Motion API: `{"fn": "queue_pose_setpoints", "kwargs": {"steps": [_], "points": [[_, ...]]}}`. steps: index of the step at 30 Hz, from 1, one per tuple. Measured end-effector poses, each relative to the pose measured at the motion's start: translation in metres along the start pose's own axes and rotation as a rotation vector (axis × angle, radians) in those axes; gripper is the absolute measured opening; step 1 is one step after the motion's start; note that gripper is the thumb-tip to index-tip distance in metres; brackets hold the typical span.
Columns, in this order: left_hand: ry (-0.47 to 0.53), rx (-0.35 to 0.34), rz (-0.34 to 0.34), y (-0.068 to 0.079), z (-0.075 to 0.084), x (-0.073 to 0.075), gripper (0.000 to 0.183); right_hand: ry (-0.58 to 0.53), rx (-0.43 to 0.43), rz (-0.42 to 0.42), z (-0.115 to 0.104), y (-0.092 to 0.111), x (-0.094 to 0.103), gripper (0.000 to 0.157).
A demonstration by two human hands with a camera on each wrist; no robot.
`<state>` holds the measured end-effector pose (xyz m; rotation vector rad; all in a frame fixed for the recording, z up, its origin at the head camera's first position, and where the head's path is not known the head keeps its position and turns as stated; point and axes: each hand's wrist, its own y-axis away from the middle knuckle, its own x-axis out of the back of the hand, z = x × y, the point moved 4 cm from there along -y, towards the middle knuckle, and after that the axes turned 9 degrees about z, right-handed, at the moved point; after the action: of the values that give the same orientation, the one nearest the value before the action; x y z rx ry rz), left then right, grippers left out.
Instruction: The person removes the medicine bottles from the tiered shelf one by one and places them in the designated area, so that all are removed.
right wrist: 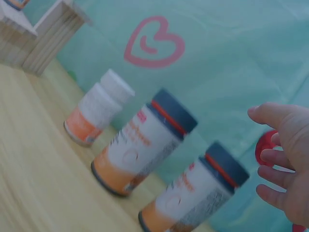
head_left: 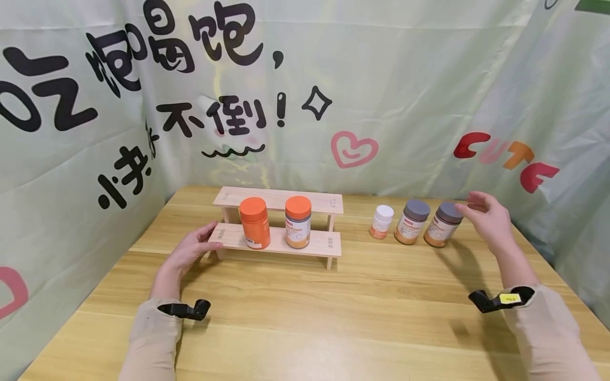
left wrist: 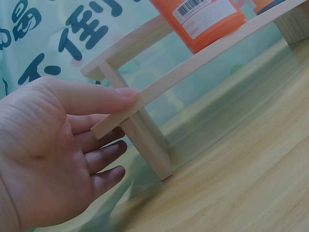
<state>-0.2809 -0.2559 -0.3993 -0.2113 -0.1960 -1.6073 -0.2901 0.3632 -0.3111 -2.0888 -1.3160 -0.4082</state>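
At the left end of a two-step wooden shelf (head_left: 281,200), my left hand (head_left: 190,246) pinches the lower board. The thumb (left wrist: 126,94) lies on the board's edge, with the fingers behind and below it. On that lower step stand an all-orange jar (head_left: 254,225) and a white-labelled jar with an orange lid (head_left: 298,225). My right hand (head_left: 488,217) is beside the rightmost grey-lidded jar (head_left: 442,226). The right wrist view shows a gap between its spread fingers (right wrist: 275,176) and that jar; nothing is held.
Left of that jar stand another grey-lidded jar (head_left: 412,225) and a small white-capped bottle (head_left: 382,222), in a row on the wooden table (head_left: 305,307). A printed curtain (head_left: 410,95) hangs behind the table and along both sides.
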Motion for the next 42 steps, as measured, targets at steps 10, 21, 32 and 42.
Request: {"fn": "queue_pose_setpoints", "kwargs": {"steps": [10, 21, 32, 42], "points": [[-0.009, 0.013, 0.008, 0.0, 0.0, 0.0, 0.081, -0.024, 0.062, -0.072, -0.047, -0.006, -0.005, 0.074], [-0.016, 0.026, 0.013, 0.0, 0.001, 0.0, 0.081, -0.105, 0.172, -0.166, -0.095, -0.006, -0.034, 0.067], [-0.027, 0.012, 0.015, 0.0, 0.002, 0.001, 0.081, -0.2, 0.215, -0.237, -0.132, 0.0, -0.071, 0.064], [-0.01, 0.014, 0.017, 0.001, 0.001, 0.001, 0.08, -0.282, 0.235, -0.307, -0.145, 0.014, -0.101, 0.064]]}}
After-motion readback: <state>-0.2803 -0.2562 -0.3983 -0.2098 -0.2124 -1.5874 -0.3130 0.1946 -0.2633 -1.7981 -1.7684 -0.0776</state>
